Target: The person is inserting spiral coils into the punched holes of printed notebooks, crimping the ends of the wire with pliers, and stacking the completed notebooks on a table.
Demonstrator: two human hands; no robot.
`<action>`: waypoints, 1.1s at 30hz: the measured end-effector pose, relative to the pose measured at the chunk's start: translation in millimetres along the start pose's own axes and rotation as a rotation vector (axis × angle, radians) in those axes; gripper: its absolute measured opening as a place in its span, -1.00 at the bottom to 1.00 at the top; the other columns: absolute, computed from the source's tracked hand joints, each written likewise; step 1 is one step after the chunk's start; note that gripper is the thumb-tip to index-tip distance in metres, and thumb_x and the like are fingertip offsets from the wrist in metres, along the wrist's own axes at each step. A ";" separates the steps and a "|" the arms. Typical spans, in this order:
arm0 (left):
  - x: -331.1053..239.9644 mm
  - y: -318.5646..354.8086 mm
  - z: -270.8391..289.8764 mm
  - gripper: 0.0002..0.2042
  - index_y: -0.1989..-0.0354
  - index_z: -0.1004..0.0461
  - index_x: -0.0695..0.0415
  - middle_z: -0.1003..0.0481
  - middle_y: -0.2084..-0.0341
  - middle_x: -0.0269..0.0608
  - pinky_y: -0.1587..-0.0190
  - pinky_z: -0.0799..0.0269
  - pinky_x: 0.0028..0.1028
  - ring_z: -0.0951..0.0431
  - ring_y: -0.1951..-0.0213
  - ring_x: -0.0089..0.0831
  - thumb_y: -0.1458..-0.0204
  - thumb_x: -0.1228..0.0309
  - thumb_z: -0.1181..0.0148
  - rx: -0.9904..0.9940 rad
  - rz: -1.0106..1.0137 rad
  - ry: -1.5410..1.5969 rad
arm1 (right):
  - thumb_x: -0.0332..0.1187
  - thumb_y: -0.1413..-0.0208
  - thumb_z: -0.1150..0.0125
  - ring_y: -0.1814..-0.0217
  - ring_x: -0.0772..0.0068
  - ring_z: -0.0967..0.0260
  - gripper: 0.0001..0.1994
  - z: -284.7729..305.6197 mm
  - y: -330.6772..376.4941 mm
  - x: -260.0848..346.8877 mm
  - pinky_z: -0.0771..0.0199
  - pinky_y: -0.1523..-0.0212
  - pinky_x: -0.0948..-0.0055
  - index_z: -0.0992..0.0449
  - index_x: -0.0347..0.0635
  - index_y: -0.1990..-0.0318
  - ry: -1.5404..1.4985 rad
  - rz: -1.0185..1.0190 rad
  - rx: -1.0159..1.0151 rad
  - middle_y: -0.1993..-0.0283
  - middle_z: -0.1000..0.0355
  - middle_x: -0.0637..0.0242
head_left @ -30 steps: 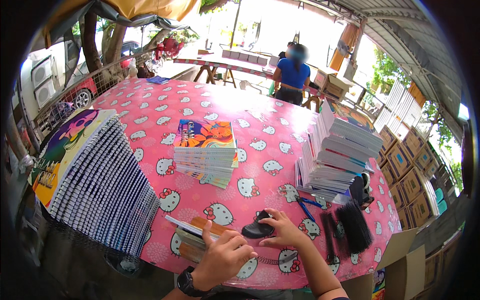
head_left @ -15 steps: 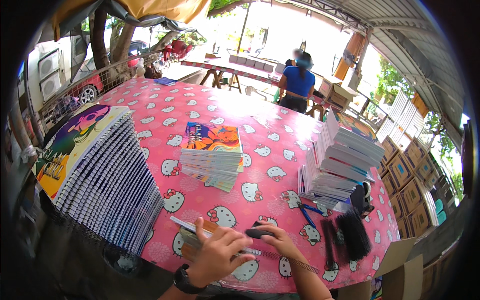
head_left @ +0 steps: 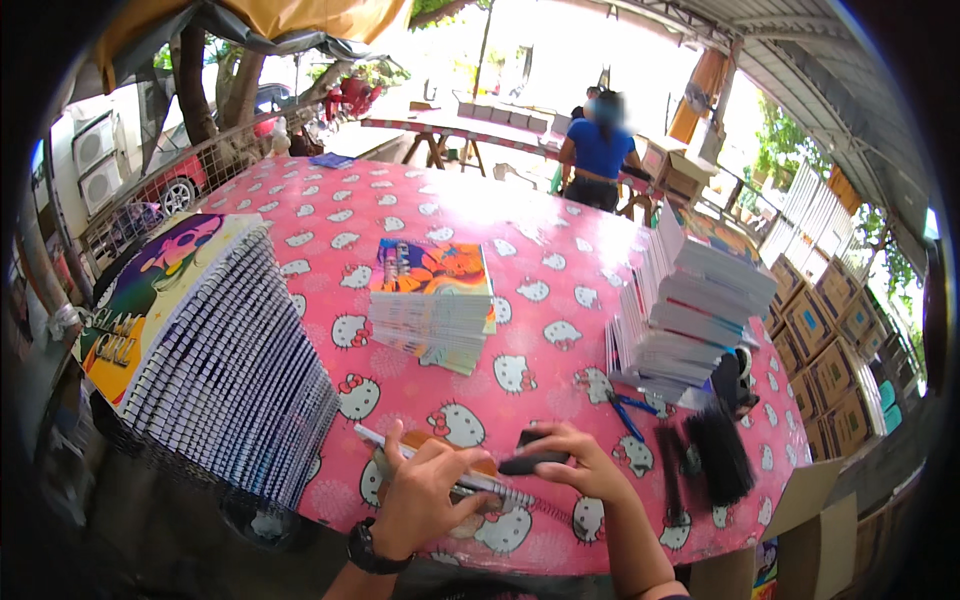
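At the near edge of the table, my left hand (head_left: 432, 490) presses a thin book (head_left: 372, 436), seen edge-on, with its fingers over the top and its thumb below. A brown, wood-coloured piece (head_left: 430, 443) shows behind those fingers. From the book's right end runs a thin spiral binding coil (head_left: 548, 508), its free end blurred. My right hand (head_left: 582, 462) grips a dark, rounded block (head_left: 528, 462) whose kind I cannot make out, just above the coil. Farther right lie blue-handled pliers (head_left: 630, 414) and a bundle of black binding coils (head_left: 718, 465).
A tall stack of coil-bound books (head_left: 230, 340) stands left. A smaller book stack (head_left: 430, 320) sits mid-table, a leaning one (head_left: 690, 310) at right. An open carton (head_left: 800, 500) is by the right edge, with piled cartons (head_left: 825, 320) beyond. A person (head_left: 598, 150) stands at the far table.
The view has shifted slightly. The coil's free length past the book looks shorter than before. My right hand has risen a little with the dark block; my left hand keeps its hold on the book.
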State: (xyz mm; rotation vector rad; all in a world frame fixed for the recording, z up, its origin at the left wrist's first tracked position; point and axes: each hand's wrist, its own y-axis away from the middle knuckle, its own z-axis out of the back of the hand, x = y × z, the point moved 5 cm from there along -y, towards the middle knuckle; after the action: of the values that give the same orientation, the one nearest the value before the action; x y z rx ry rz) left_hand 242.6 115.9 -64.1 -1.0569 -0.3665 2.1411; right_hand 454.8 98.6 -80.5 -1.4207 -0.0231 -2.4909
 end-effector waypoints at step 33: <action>80.7 25.5 23.3 -0.14 -0.23 -0.13 0.13 -0.30 -0.04 -0.12 -0.23 -0.12 -0.23 -0.28 -0.14 -0.33 0.32 0.36 -0.49 -0.455 0.215 0.840 | 0.03 0.01 -0.20 -0.13 0.10 -0.30 -0.51 -39.1 -53.0 36.2 -0.25 -0.12 0.25 -0.57 -0.20 0.10 -0.433 0.244 0.299 -0.09 -0.35 -0.06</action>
State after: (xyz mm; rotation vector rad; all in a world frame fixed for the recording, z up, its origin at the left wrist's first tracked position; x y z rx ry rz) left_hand 179.0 156.0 -109.4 -2.2067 -0.3385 1.6024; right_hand 391.6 135.6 -63.7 -1.6812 -0.2776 -1.8589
